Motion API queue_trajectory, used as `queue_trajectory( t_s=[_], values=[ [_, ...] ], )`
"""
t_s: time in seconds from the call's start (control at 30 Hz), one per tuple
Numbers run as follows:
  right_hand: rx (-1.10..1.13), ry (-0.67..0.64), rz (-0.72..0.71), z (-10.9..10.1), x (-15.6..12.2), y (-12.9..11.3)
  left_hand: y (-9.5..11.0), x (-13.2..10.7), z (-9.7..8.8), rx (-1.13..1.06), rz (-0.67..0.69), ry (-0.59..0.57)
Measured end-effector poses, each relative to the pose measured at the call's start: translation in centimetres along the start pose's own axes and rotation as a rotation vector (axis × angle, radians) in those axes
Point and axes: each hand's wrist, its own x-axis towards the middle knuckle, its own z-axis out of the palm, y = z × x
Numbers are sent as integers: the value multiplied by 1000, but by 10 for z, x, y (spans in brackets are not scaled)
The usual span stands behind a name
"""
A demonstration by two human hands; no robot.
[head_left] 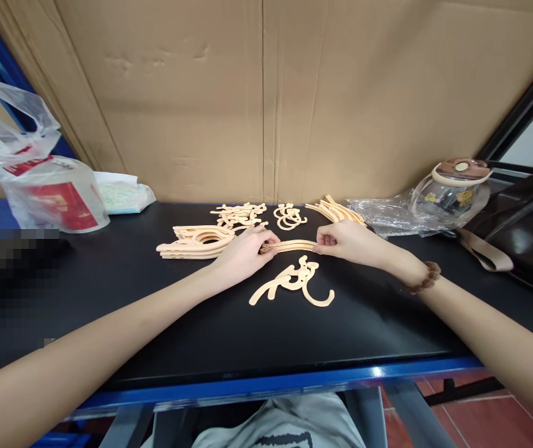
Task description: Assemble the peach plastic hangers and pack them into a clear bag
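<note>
Between my two hands is a slim, curved, cream-coloured plastic strip (290, 245) with a groove along it. My left hand (247, 250) pinches its left end, and my right hand (341, 241) pinches the right end with curled fingers. Just in front of it on the black table lies a cream plastic piece with a hook and several arms (289, 281), which looks like a folding hanger. Left of my left hand sits a stack of cream curved pieces (191, 247). Behind are a pile of small cream parts (241, 214), several cream hooks (288, 216) and a bundle of curved strips (334, 210).
On the left stand a plastic bag with a red-and-white tub (61, 199) and a tissue pack (126, 194). At the right are clear plastic wrap (382, 214), a transparent bottle (450, 193) and a dark bag (527, 230). Cardboard (191, 112) walls the back; a blue edge (294, 376) runs in front.
</note>
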Motion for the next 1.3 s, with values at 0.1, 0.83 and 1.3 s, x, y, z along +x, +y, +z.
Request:
queue_trajectory(
  t_s=[0.1, 0.83, 1.3],
  values=[
    [53, -28, 10, -4, -1, 1, -2, -1, 0, 20, 8, -16],
    [100, -45, -105, -14, -5, 3, 10, -6, -39, 111, -40, -79],
    [95, 26, -87, -17, -6, 1, 11, 0, -42, -319, -116, 147]
  ],
)
